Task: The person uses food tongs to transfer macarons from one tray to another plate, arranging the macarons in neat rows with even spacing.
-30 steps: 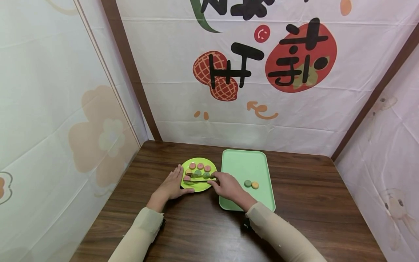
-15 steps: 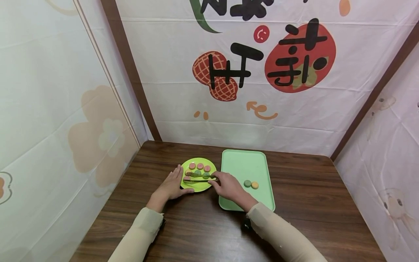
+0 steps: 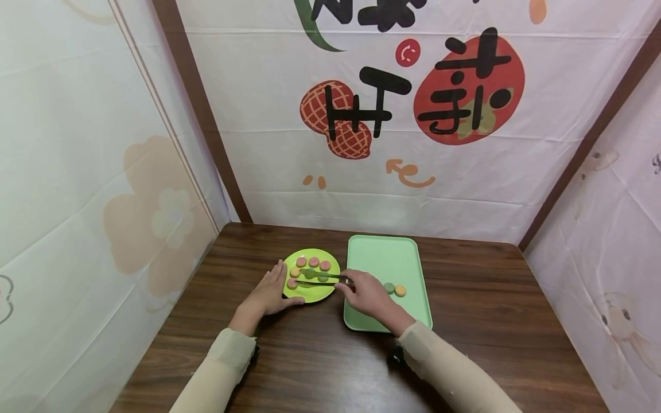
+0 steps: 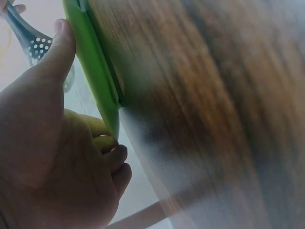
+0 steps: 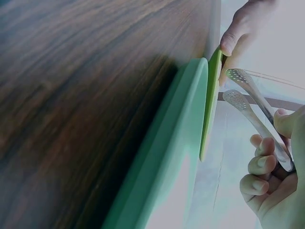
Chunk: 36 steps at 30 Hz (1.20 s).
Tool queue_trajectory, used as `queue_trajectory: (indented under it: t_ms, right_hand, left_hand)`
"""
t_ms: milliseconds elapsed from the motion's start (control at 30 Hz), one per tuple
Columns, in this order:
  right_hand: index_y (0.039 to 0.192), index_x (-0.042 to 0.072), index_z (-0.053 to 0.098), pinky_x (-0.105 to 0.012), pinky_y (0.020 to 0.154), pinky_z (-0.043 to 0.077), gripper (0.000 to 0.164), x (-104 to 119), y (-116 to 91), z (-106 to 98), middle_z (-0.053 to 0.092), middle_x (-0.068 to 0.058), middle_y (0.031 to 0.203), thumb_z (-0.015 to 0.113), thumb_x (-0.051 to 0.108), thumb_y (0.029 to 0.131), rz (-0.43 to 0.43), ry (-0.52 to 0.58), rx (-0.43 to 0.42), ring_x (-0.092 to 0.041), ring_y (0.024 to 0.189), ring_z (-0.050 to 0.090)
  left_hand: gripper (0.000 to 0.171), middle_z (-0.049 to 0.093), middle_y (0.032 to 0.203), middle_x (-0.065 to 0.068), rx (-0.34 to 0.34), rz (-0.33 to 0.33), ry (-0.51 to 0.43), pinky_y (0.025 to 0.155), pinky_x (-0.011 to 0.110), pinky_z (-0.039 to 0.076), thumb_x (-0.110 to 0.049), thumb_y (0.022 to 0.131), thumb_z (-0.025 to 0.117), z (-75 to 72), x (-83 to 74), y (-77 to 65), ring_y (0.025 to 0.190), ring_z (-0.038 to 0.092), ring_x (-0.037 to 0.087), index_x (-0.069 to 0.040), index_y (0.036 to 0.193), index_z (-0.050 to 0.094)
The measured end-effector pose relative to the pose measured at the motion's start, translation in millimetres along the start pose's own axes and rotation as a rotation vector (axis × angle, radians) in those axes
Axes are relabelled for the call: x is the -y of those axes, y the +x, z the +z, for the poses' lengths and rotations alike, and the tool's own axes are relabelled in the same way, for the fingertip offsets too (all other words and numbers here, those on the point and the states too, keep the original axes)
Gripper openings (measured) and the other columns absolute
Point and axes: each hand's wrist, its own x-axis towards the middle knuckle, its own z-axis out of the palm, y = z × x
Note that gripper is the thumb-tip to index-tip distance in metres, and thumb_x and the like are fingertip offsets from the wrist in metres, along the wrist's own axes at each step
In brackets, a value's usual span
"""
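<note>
My left hand (image 3: 265,292) spans the left side of a lime-green plate (image 3: 315,296), fingers extended along its rim and thumb at the near edge. Several macarons lie on the plate: pink ones (image 3: 314,262) mostly along the back, a yellow one (image 3: 295,272) at the left, green ones in the middle. My right hand (image 3: 368,292) holds metal tongs (image 5: 255,112) by the handle end, thumb on one arm and fingers on the other. Their perforated tips stand apart over the plate, with no macaron visible between them in the right wrist view.
To the right of the plate is a mint-green tray (image 3: 384,258), bearing a green macaron (image 3: 389,288) and a yellow macaron (image 3: 400,291) side by side. Both stand on a dark wood table (image 3: 475,298). Printed cloth walls (image 3: 279,201) rise behind and at the sides.
The tongs in my right hand have drawn back slightly to the right over the plate. My left hand stays at the plate's rim. The head view has shifted a little.
</note>
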Motion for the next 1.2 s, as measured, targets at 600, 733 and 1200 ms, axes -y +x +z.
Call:
queue_trajectory:
  t_ms: [600,733,1200]
  right_hand:
    - [0.125,0.005,0.075,-0.032,0.069,0.061,0.033,-12.0,-27.2,-22.2,0.077,-0.001,0.1,0.069,0.033,0.108,0.067,-0.003,-0.091,-0.012,0.084,0.073]
    - [0.122,0.006,0.076,-0.03,0.062,0.056,0.031,-16.3,-33.3,-27.6,0.074,0.004,0.091,0.071,0.032,0.106,0.083,-0.007,-0.104,-0.007,0.074,0.066]
    - [0.122,0.003,0.076,-0.027,0.055,0.046,0.034,-33.4,-50.1,-44.1,0.062,0.011,0.074,0.074,0.031,0.105,0.069,-0.002,-0.155,-0.002,0.059,0.048]
  left_hand:
    - [0.121,0.004,0.176,0.031,-0.012,0.008,0.013,0.134,0.055,0.013,-0.066,0.097,0.07,3.4,2.1,2.5,0.164,0.011,0.044,0.011,0.167,0.01]
    - [0.12,0.004,0.176,0.031,-0.013,0.007,0.011,0.134,0.055,0.013,-0.066,0.097,0.07,3.3,2.1,2.4,0.164,0.011,0.044,0.011,0.167,0.01]
    - [0.12,0.003,0.176,0.03,-0.009,-0.004,0.006,0.134,0.054,0.013,-0.065,0.097,0.07,2.8,3.0,2.5,0.164,0.01,0.043,0.011,0.167,0.009]
